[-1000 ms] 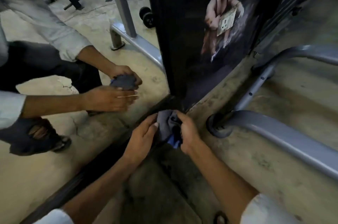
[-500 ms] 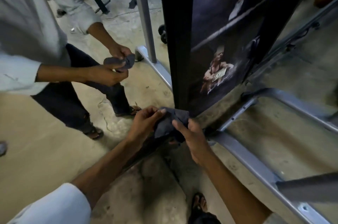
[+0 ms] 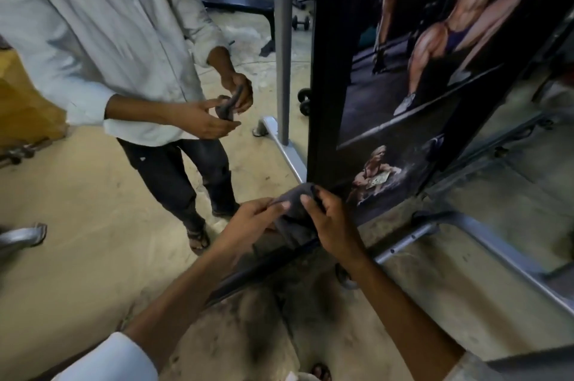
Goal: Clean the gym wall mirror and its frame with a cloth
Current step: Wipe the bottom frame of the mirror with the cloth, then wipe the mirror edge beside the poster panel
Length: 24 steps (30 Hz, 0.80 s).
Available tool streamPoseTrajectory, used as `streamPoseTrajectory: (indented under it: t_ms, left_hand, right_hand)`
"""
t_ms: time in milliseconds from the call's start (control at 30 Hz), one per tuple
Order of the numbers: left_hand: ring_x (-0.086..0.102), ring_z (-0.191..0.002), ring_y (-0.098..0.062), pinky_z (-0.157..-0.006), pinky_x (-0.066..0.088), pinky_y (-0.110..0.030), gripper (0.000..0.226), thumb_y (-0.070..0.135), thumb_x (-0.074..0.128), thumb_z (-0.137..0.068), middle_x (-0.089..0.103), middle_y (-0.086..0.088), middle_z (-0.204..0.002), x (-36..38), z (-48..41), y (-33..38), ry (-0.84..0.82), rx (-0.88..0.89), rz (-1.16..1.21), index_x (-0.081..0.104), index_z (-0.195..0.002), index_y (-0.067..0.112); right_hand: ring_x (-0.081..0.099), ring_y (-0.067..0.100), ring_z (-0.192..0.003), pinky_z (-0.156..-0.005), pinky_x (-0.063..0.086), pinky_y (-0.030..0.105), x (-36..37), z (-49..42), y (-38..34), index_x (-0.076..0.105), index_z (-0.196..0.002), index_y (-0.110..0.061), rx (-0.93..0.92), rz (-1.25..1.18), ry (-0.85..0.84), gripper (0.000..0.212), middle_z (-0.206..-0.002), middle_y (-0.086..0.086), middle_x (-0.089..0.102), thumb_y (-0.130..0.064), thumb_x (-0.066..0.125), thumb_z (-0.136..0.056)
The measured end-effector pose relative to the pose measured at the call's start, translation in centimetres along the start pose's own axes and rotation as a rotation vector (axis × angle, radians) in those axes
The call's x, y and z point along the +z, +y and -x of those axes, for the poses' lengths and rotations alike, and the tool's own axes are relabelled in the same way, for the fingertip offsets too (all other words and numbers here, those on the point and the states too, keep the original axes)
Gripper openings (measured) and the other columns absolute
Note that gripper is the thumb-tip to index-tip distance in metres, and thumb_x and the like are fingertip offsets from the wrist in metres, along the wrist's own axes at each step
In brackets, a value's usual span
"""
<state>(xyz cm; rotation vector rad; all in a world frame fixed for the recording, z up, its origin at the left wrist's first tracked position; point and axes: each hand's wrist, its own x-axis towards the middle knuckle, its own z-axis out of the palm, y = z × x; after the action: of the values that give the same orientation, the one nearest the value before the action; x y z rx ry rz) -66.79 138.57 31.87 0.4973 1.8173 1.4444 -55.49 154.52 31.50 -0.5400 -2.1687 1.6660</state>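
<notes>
Since the earlier frame, both hands have been lifted a little with the cloth, and more of the upright frame is now seen from a higher viewpoint. A dark grey cloth (image 3: 293,216) is bunched between the two hands in the centre of the scene. It is pinched at its left edge by the left hand (image 3: 248,220), while the right hand (image 3: 330,225) is closed over its right side with the thumb laid on top. The cloth is held just in front of the bottom corner of the black frame (image 3: 329,54), which rises up the middle of the scene. To the left of the frame lies the mirror (image 3: 93,209), in which the person's reflection is seen standing with a matching cloth in both hands. To the right of the frame, a dark bodybuilding poster (image 3: 435,48) is seen. Grey metal equipment bars (image 3: 484,234) are seen on the stained concrete floor (image 3: 450,303) at the near right.
</notes>
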Motion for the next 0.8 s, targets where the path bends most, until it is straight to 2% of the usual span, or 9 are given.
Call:
streamPoseTrajectory:
  t_ms: [67,167,233,333,433,533,633,733,800]
  left_hand:
    - [0.076,-0.099,-0.024,-0.088,0.059,-0.034,0.017,0.015,0.064,-0.105,0.081,-0.011,-0.105,-1.0,0.2,0.8,-0.036,0.030,0.008,0.076,-0.113,0.007]
    - [0.075,-0.101,-0.030,-0.083,0.058,-0.033,0.018,0.007,0.065,-0.102,0.078,-0.020,-0.112,-2.5,0.7,2.3,-0.140,0.062,0.003,0.075,-0.115,0.000]
    - [0.075,-0.100,-0.032,-0.081,0.060,-0.032,0.024,0.010,0.069,-0.101,0.077,-0.024,-0.114,-3.5,1.2,3.4,-0.194,0.070,0.040,0.072,-0.119,-0.006]
    - [0.069,-0.091,-0.032,-0.080,0.054,-0.035,0.036,0.020,0.076,-0.096,0.075,-0.024,-0.103,-4.7,1.7,5.0,-0.199,0.134,0.065,0.069,-0.110,-0.013]
    - [0.060,-0.077,-0.028,-0.069,0.047,-0.035,0.031,0.032,0.081,-0.089,0.068,-0.018,-0.084,-5.8,1.8,6.2,-0.102,0.180,0.044,0.071,-0.091,0.002]
    - [0.052,-0.065,-0.024,-0.061,0.040,-0.034,0.046,0.050,0.083,-0.083,0.058,-0.013,-0.070,-6.7,1.7,6.6,-0.068,0.230,-0.019,0.064,-0.080,0.008]
    - [0.060,-0.078,-0.031,-0.070,0.047,-0.039,0.073,0.066,0.084,-0.080,0.068,-0.024,-0.086,-7.5,2.0,7.2,-0.103,0.236,0.008,0.066,-0.093,-0.004]
    - [0.073,-0.114,-0.029,-0.098,0.057,-0.040,0.044,0.036,0.080,-0.092,0.077,-0.017,-0.119,-8.1,2.1,8.5,-0.184,0.211,0.049,0.073,-0.121,0.003]
    - [0.071,-0.123,-0.029,-0.106,0.055,-0.044,0.040,0.021,0.076,-0.095,0.076,-0.014,-0.127,-8.3,1.8,9.5,-0.203,0.213,0.087,0.070,-0.131,0.005]
  right_hand:
    - [0.066,-0.005,-0.094,-0.082,0.050,0.012,-0.6,-1.0,-2.0,0.066,-0.104,-0.026,-0.051,0.027,-0.010,0.008,-0.098,-0.007,0.071,-0.026,0.059,-0.108]
    - [0.066,-0.005,-0.089,-0.080,0.048,0.011,-1.3,-2.3,-4.6,0.066,-0.101,-0.028,-0.104,0.065,0.016,0.009,-0.093,-0.008,0.070,-0.023,0.060,-0.107]
    - [0.066,-0.002,-0.086,-0.078,0.049,0.016,-1.5,-3.1,-6.2,0.068,-0.101,-0.024,-0.129,0.079,0.011,0.009,-0.092,-0.005,0.072,-0.023,0.060,-0.107]
    - [0.060,-0.002,-0.073,-0.067,0.045,0.014,-1.4,-4.3,-8.8,0.067,-0.096,-0.014,-0.172,0.159,-0.012,0.016,-0.086,0.008,0.068,-0.022,0.059,-0.107]
    - [0.058,-0.004,-0.069,-0.063,0.044,0.015,-0.7,-5.7,-10.6,0.061,-0.086,-0.026,-0.192,0.220,-0.009,0.023,-0.079,0.000,0.065,-0.028,0.057,-0.108]
    - [0.055,-0.001,-0.065,-0.061,0.043,0.022,0.7,-6.9,-11.3,0.058,-0.082,-0.025,-0.194,0.281,0.010,0.028,-0.075,-0.002,0.062,-0.031,0.056,-0.108]
    - [0.055,0.004,-0.064,-0.063,0.042,0.029,1.6,-7.3,-12.2,0.059,-0.078,-0.020,-0.183,0.241,0.024,0.032,-0.073,0.002,0.062,-0.030,0.056,-0.109]
    - [0.063,0.017,-0.078,-0.077,0.049,0.036,1.7,-6.9,-13.5,0.065,-0.086,-0.017,-0.062,0.087,-0.082,0.032,-0.085,0.009,0.067,-0.036,0.054,-0.109]
    - [0.062,0.025,-0.090,-0.085,0.049,0.040,1.6,-7.4,-14.0,0.067,-0.096,-0.016,0.003,0.092,-0.112,0.031,-0.097,0.011,0.067,-0.041,0.053,-0.108]
